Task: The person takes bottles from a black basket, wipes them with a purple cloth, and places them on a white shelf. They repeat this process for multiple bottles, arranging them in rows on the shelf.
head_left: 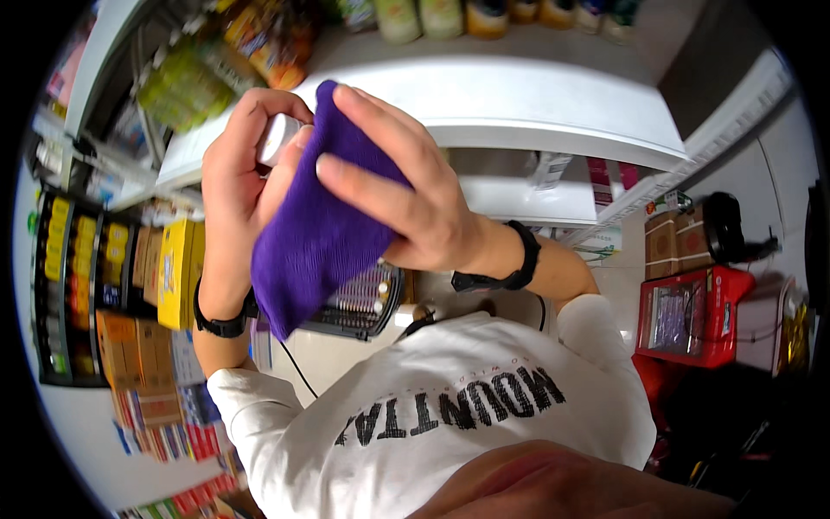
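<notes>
In front of a white shelf, my left hand [238, 177] is closed around a bottle or container with a round white cap [280, 139]. The cap shows between thumb and fingers; the body below is hidden by my hand and the cloth. A purple knitted cloth [324, 216] hangs across the space between both hands, its lower corner draping toward my left wrist. My right hand [424, 195] grips this cloth, with two fingers lying over its face and the thumb side tucked beneath. The upper edge of the cloth touches the left fingertips beside the cap.
The white shelf board [536, 108] lies just beyond my hands, with several bottles [441, 19] at its back and green bottles [186, 86] at left. Beneath hangs a black basket [367, 303]. Stacked cartons [138, 346] stand left; a red box [696, 316] sits right.
</notes>
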The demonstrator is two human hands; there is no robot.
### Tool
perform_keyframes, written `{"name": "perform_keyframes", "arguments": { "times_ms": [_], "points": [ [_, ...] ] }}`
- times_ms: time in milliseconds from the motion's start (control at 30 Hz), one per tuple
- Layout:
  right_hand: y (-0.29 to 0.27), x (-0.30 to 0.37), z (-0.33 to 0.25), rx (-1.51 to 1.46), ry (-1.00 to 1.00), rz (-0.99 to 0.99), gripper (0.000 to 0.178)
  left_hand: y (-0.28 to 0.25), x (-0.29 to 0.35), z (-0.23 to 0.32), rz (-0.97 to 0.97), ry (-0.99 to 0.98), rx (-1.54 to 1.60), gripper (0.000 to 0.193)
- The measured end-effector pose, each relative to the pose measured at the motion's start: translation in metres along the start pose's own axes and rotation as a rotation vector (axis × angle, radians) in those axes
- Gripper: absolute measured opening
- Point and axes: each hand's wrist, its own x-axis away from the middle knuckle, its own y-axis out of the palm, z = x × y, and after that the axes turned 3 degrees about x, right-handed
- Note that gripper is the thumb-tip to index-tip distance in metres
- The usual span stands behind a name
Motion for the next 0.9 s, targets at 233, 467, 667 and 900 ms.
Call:
{"name": "perform_keyframes", "arguments": {
  "times_ms": [233, 467, 667, 900],
  "points": [
    [-0.094, 0.072, 0.015, 0.595, -0.277, -0.024, 0.044, 0.039, -0.068, 0.054, -0.068, 0.188, 0.192, 0.019],
    [-0.142, 0.034, 0.014, 0.645, -0.167, 0.153, 0.048, 0.107, -0.102, 0.063, -0.17, 0.19, 0.314, 0.018],
    [-0.169, 0.028, 0.013, 0.881, -0.247, 0.102, 0.04, 0.112, -0.131, 0.092, -0.127, 0.153, 0.418, 0.021],
    [-0.235, 0.053, 0.036, 1.056, 0.119, -0.304, 0.043, 0.129, -0.175, 0.09, -0.069, 0.051, 0.245, 0.027]
  ]
}}
